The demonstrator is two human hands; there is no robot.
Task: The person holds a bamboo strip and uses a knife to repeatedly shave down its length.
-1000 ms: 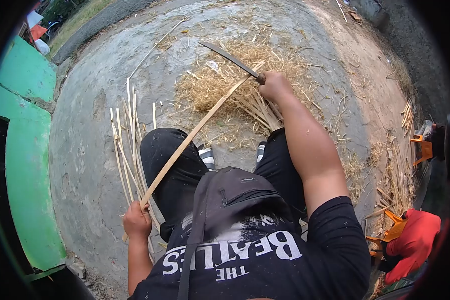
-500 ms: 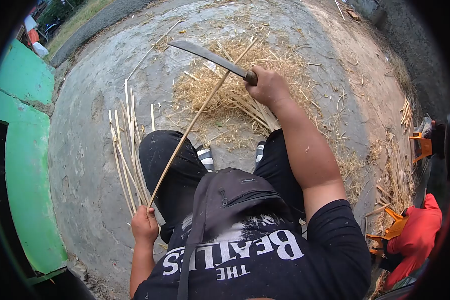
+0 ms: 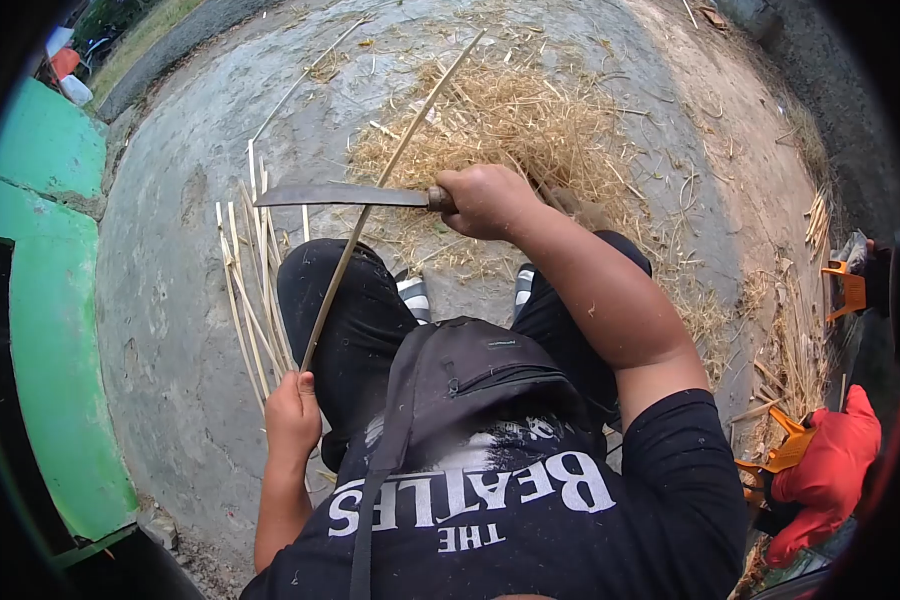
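Note:
My left hand point(image 3: 293, 415) is closed around the lower end of a long, thin strip point(image 3: 407, 138), which looks like bamboo. The strip slants up and to the right, past my left knee. My right hand point(image 3: 485, 202) grips the short wooden handle of a machete point(image 3: 335, 194). Its blade points left and lies across the strip near the middle; blade and strip appear to touch. Beside my left leg lie several pale split strips point(image 3: 238, 285) on the ground.
A heap of curly shavings point(image 3: 515, 115) covers the concrete point(image 3: 170, 300) ahead. To the left stands a green wall point(image 3: 55, 370). At right are a person in red point(image 3: 832, 465), orange chairs point(image 3: 792, 445) and a bundle of strips point(image 3: 800, 350).
My right hand has drawn the machete left and back towards me, so its blade crosses the strip lower down. The strip's far end has shifted up and left. My left hand keeps its hold.

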